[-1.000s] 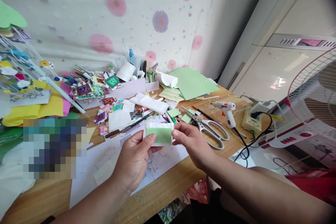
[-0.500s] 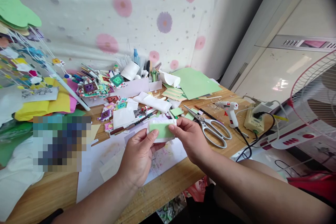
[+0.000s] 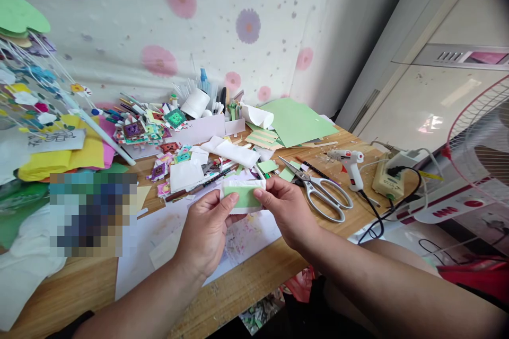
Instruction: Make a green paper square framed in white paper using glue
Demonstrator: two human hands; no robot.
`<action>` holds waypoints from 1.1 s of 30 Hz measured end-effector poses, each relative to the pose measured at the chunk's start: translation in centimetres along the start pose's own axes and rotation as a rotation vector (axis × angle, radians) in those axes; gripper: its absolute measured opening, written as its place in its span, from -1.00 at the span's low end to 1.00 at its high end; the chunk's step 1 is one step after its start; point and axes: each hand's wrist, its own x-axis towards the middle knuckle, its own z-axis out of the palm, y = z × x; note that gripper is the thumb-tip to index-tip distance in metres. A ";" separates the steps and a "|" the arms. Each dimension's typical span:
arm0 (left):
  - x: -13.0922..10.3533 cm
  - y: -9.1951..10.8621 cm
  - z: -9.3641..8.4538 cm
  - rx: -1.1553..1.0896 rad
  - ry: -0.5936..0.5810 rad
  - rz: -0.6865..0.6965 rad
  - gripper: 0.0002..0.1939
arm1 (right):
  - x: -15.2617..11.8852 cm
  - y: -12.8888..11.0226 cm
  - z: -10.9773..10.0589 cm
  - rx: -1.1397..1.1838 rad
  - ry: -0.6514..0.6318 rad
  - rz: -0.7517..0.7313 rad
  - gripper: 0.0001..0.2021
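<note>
1. Together, both hands pinch one small card: the left hand grips its left edge, the right hand its right edge.
2. That card, white with a green rectangle on its face, hangs between them just above the bench.
3. Just right of the card lie scissors; beyond them, a white glue gun.
4. Behind the card sits a green sheet.

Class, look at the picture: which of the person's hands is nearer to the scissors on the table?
The right hand. It pinches the green-and-white paper piece just left of the scissors, close to the blades. The left hand holds the piece's other end, farther away.
</note>
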 end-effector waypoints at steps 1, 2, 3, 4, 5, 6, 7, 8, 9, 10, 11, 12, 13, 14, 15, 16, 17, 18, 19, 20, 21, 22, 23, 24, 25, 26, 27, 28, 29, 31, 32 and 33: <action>0.0 0.0 0.0 0.000 0.002 -0.001 -0.78 | 0.0 0.1 0.0 -0.001 0.002 0.002 -0.76; 0.0 0.0 0.0 0.001 0.004 -0.002 -0.78 | 0.0 0.1 0.0 0.005 0.002 0.005 -0.76; -0.1 0.0 0.0 0.002 0.004 -0.001 -0.78 | 0.0 0.1 0.1 0.016 0.003 0.008 -0.76; -0.1 0.0 0.0 0.002 0.003 0.001 -0.78 | -0.1 0.1 0.1 0.030 0.003 0.012 -0.76; -0.1 0.0 0.0 0.004 0.003 0.005 -0.79 | -0.1 0.1 0.2 0.045 0.002 0.016 -0.76; -0.1 0.0 0.0 0.007 0.002 0.009 -0.79 | -0.2 0.0 0.3 0.059 0.003 0.019 -0.76; -0.1 0.0 0.0 0.011 0.002 0.015 -0.80 | -0.2 0.0 0.3 0.071 0.005 0.023 -0.77; -0.1 0.0 0.0 0.014 0.001 0.019 -0.80 | -0.2 -0.1 0.3 0.082 0.007 0.030 -0.77; -0.2 0.0 0.0 0.018 -0.001 0.023 -0.81 | -0.2 -0.1 0.3 0.090 0.008 0.039 -0.77; -0.2 0.0 0.0 0.022 -0.001 0.026 -0.82 | -0.3 -0.2 0.2 0.098 0.010 0.049 -0.77; -0.2 0.0 0.0 0.024 -0.002 0.030 -0.83 | -0.3 -0.2 0.2 0.108 0.011 0.058 -0.77; -0.2 0.0 0.0 0.025 0.000 0.033 -0.84 | -0.3 -0.3 0.1 0.117 0.013 0.064 -0.76; -0.2 0.0 0.0 0.024 0.003 0.037 -0.84 | -0.3 -0.2 0.1 0.126 0.016 0.066 -0.76; -0.2 0.0 0.0 0.023 0.007 0.038 -0.84 | -0.3 -0.2 0.2 0.133 0.020 0.062 -0.76; -0.2 0.0 0.0 0.023 0.012 0.039 -0.83 | -0.3 -0.1 0.3 0.135 0.028 0.055 -0.75; -0.2 0.0 0.0 0.023 0.011 0.036 -0.82 | -0.3 0.0 0.4 0.135 0.037 0.046 -0.75; -0.1 0.0 0.0 0.024 0.010 0.033 -0.82 | -0.3 0.0 0.5 0.132 0.044 0.038 -0.75; -0.1 0.0 0.1 0.027 0.008 0.031 -0.81 | -0.2 0.0 0.6 0.121 0.044 0.030 -0.74; -0.1 0.1 0.1 0.034 0.011 0.032 -0.80 | 0.0 -0.1 0.5 0.094 0.031 0.018 -0.74; 0.0 0.2 0.2 0.046 0.022 0.035 -0.80 | 0.2 -0.4 0.2 0.038 0.007 -0.001 -0.76; 0.1 0.4 0.1 0.061 0.037 0.039 -0.79 | 0.4 -0.8 -0.4 -0.053 -0.015 -0.031 -0.78; 0.2 0.6 0.1 0.079 0.062 0.042 -0.80 | 0.6 -1.4 -1.5 -0.182 -0.019 -0.082 -0.79; 0.3 0.8 0.0 0.094 0.085 0.044 -0.80 | 0.7 -2.2 -2.9 -0.343 0.012 -0.156 -0.80; 0.5 1.1 -0.2 0.099 0.092 0.046 -0.80 | 0.7 -3.1 -4.8 -0.523 0.081 -0.235 -0.81; 0.7 1.4 -0.5 0.096 0.105 0.052 -0.81 | 0.4 -4.1 -7.0 -0.708 0.188 -0.325 -0.82; 0.9 1.7 -0.9 0.098 0.103 0.053 -0.80 | 0.1 -5.0 -9.4 -0.872 0.327 -0.400 -0.81; 1.1 1.9 -1.2 0.104 0.110 0.050 -0.80 | -0.4 -5.8 -11.8 -1.016 0.456 -0.394 -0.77; 1.3 2.0 -1.7 0.116 0.122 0.041 -0.79 | -1.0 -6.4 -14.2 -1.128 0.579 -0.343 -0.73; 1.5 2.1 -2.1 0.133 0.131 0.040 -0.78 | -1.4 -6.8 -16.4 -1.218 0.642 -0.237 -0.71; 1.5 2.1 -2.8 0.187 0.152 0.075 -0.77 | -1.7 -6.9 -20.0 -1.264 0.640 -0.115 -0.67; 1.4 2.1 -3.1 0.221 0.157 0.105 -0.77 | -1.5 -6.7 -21.2 -1.261 0.630 -0.093 -0.64; 1.3 2.1 -3.3 0.256 0.158 0.137 -0.76 | -1.0 -6.5 -22.1 -1.248 0.611 -0.081 -0.62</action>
